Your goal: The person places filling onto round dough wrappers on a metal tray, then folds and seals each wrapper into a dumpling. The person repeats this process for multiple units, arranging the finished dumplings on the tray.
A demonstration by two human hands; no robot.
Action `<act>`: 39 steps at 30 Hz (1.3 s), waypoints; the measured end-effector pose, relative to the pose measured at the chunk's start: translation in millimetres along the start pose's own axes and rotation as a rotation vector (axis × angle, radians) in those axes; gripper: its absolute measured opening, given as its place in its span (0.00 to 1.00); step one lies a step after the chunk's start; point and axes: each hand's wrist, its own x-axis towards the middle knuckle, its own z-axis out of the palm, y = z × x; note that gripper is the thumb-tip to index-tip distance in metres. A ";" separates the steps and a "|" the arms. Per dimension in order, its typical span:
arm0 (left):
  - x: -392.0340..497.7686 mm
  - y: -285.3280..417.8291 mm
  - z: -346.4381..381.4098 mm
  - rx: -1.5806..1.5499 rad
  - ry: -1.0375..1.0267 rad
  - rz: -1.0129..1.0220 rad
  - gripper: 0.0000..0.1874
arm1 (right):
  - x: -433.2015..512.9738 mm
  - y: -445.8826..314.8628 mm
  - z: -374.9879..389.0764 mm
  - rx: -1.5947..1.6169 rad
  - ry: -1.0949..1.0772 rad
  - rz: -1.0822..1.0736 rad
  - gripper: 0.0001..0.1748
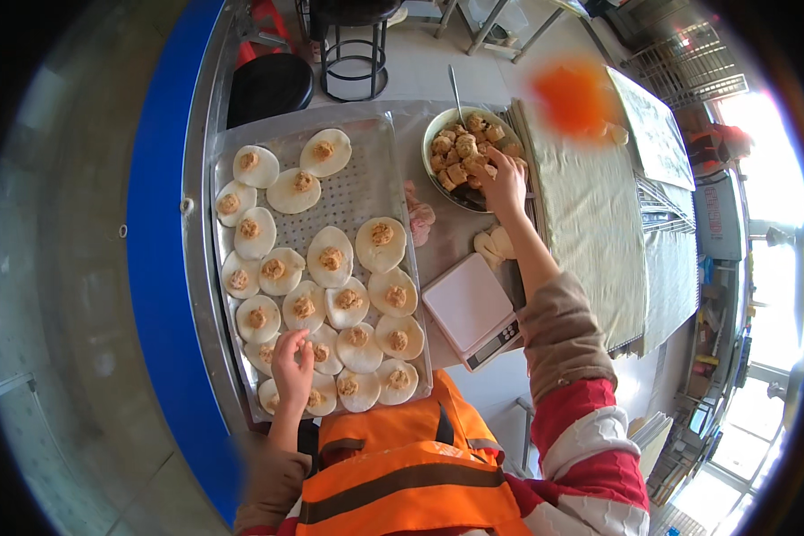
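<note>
My right hand (504, 182) reaches into a bowl (427, 161) of chunky brown filling pieces (457, 174); its fingertips touch pieces at the bowl's right side, and whether one is gripped is unclear. A metal spoon handle (454, 90) leans out of the bowl's far edge. At the lower left, my left hand (293, 365) hovers over dough rounds with its fingers apart and curved, nothing in them. Several flat dough rounds (382, 260), each topped with a lump of filling (330, 258), lie on a perforated metal tray (358, 184), some overlapping.
A digital kitchen scale (470, 301) lies right of the tray, with pale dough pieces (496, 244) behind it and a crumpled pink cloth or bag (419, 214) beside the tray. Cloth-covered racks (586, 234) stand at the right. Stools (270, 87) stand beyond the table.
</note>
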 end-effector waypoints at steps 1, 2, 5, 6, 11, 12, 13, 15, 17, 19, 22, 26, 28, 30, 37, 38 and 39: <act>0.8 2.9 3.3 0.000 -0.004 0.009 0.12 | 8.2 3.5 3.4 -0.055 -0.091 0.024 0.23; 2.0 6.6 6.0 -0.014 -0.007 0.023 0.12 | 13.5 3.9 7.4 -0.059 -0.234 0.093 0.25; 9.4 22.2 14.5 -0.048 0.032 0.040 0.13 | 10.3 1.1 9.1 -0.172 -0.145 -0.017 0.19; 13.2 28.4 17.3 -0.048 0.038 0.059 0.13 | 6.6 -0.7 7.9 -0.172 -0.076 -0.089 0.14; 40.1 64.6 31.6 -0.096 0.021 0.090 0.13 | -13.5 -16.5 -9.2 0.210 0.030 -0.022 0.10; 46.8 72.8 36.5 -0.155 -0.001 0.065 0.15 | -20.1 -25.2 -11.9 0.317 -0.029 0.047 0.10; 54.3 81.3 42.9 -0.218 -0.016 0.048 0.16 | -28.1 -34.9 -15.7 0.400 -0.107 0.161 0.10; 71.2 98.6 59.1 -0.469 -0.062 -0.045 0.20 | -55.0 -62.5 -21.0 0.935 -0.380 0.298 0.10; 82.7 110.9 67.6 -0.740 -0.173 -0.118 0.23 | -87.4 -93.5 -27.4 1.155 -0.562 0.225 0.11; 87.3 115.1 65.8 -0.875 -0.208 -0.227 0.21 | -109.2 -121.8 -27.6 1.134 -0.669 0.213 0.13; 86.2 106.9 51.6 -0.943 -0.193 -0.402 0.17 | -119.9 -144.1 -26.3 1.074 -0.786 0.158 0.14; 70.1 81.3 29.4 -1.094 -0.211 -0.573 0.13 | -128.0 -164.3 -19.0 0.978 -0.998 0.159 0.13; 60.9 65.4 17.8 -1.242 -0.203 -0.639 0.12 | -132.0 -177.5 -10.9 1.137 -1.072 0.218 0.13; 50.3 50.1 8.8 -1.460 -0.147 -0.670 0.11 | -133.8 -191.3 -1.9 1.345 -1.213 0.355 0.12; 11.1 -9.3 -39.8 -1.845 0.215 -0.649 0.10 | -104.8 -257.3 82.7 1.270 -1.108 0.406 0.15; 4.3 -14.7 -44.3 -1.847 0.235 -0.631 0.10 | -96.1 -268.8 103.1 1.181 -1.081 0.340 0.16; -4.1 -19.4 -48.4 -1.844 0.247 -0.644 0.10 | -90.4 -278.3 122.6 1.124 -1.065 0.257 0.18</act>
